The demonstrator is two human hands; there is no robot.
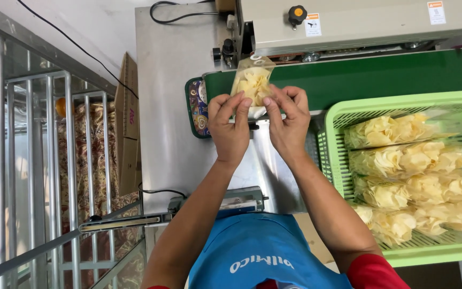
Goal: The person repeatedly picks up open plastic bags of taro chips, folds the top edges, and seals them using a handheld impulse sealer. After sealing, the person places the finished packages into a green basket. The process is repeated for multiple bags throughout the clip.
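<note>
I pinch the clear chip bag (pixel 253 85) at its near edge. Both my left hand (pixel 229 126) and right hand (pixel 289 122) have fingers (pixel 240 104) closed on it, above the green conveyor belt (pixel 370 80).

Left hand (pixel 230 124) and right hand (pixel 289 120) side by side, fingers pinched.

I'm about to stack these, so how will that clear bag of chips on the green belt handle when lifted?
The bag of chips looks light: mostly air and thin pale chips. Its clear film probably flexes, so both hands, left hand and right hand, steady it. The chips likely crush easily.
</note>
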